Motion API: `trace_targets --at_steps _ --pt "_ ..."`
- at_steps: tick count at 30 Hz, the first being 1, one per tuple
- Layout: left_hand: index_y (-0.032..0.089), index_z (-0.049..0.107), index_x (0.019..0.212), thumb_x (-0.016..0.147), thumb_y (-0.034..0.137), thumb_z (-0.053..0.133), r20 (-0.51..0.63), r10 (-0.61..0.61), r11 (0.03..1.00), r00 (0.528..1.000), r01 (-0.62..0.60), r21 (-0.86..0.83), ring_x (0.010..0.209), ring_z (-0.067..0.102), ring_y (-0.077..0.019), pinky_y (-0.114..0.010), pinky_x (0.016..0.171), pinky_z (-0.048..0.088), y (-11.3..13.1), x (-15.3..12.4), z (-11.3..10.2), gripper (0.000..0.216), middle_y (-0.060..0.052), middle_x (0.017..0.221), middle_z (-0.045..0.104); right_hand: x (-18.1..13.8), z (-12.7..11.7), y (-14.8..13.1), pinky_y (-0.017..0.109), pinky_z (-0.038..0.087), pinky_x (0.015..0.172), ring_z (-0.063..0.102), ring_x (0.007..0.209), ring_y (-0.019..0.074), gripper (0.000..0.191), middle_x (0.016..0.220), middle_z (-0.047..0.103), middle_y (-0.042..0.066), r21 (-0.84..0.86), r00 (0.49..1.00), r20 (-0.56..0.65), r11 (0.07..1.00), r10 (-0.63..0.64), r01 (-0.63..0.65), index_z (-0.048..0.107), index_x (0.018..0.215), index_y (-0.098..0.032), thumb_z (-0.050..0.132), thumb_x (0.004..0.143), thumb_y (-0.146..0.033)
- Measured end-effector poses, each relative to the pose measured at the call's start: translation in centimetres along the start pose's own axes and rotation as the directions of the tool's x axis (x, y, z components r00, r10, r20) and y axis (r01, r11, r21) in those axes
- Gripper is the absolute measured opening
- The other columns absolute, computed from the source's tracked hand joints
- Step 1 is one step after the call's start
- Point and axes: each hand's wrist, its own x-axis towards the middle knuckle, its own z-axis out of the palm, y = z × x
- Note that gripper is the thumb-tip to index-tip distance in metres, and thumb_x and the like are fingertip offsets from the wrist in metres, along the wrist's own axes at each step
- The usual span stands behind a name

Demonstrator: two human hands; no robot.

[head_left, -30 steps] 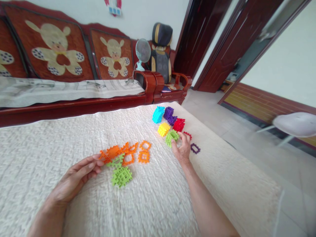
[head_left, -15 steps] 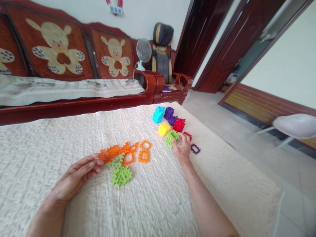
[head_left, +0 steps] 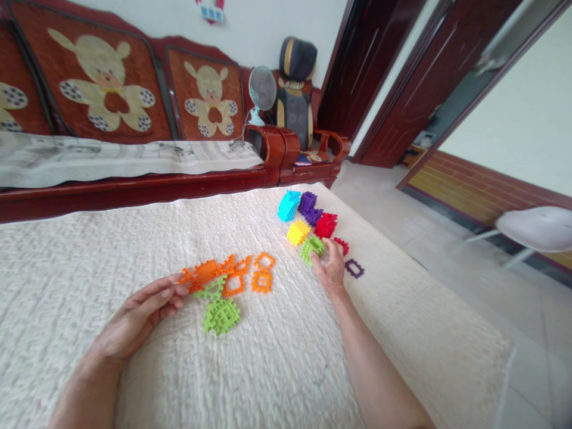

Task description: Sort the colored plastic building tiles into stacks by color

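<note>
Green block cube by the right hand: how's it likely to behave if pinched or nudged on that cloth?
The green block cube looks like thin, open-lattice plastic, so probably light and stiff. Its flat faces suggest it would slide or tip rather than roll, and the textured white cloth may snag its toothed edges. The right hand touches it; a firm squeeze might pop the joined panels apart.

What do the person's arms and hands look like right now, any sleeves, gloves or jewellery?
Both forearms are bare as far up as the view shows: no sleeves in sight. The left hand and right hand wear no gloves, and no rings, watch or bracelets are visible.
</note>
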Motion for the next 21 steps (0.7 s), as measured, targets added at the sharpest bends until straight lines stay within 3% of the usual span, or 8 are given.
trace_targets --at_steps 6,14,21 --pt "0.020 0.077 0.104 0.062 0.034 0.089 0.005 0.007 1.000 1.000 -0.007 0.006 0.076 0.068 -0.0151 -0.020 0.066 0.058 -0.07 0.04 -0.05 0.046 -0.007 0.094 0.076 -0.19 0.75 0.10 0.046 0.050 0.094 0.059 0.109 0.0328 0.060 0.120 0.060 0.018 -0.027 1.000 0.008 1.000 -0.010 0.010 0.051 0.129 -0.015 0.069 0.079 -0.043" --pt "0.021 0.077 0.104 0.062 0.037 0.091 0.017 0.016 1.000 1.000 -0.016 0.014 0.076 0.068 -0.0149 -0.019 0.066 0.058 -0.07 0.10 -0.20 0.047 -0.007 0.094 0.076 -0.19 0.97 -0.03 0.043 0.051 0.091 0.062 0.106 0.0301 0.057 0.119 0.063 0.016 0.000 1.000 0.031 1.000 -0.002 0.002 0.049 0.131 -0.018 0.067 0.080 -0.036" --pt "0.020 0.078 0.104 0.060 0.036 0.091 0.007 0.017 1.000 1.000 -0.017 0.009 0.076 0.068 -0.0158 -0.020 0.065 0.059 -0.22 0.15 -0.21 0.049 -0.008 0.094 0.076 -0.08 0.84 -0.40 0.048 0.049 0.096 0.060 0.111 0.0335 0.065 0.123 0.061 0.021 0.001 0.994 0.087 0.998 0.068 -0.068 0.048 0.134 -0.012 0.065 0.080 -0.044"
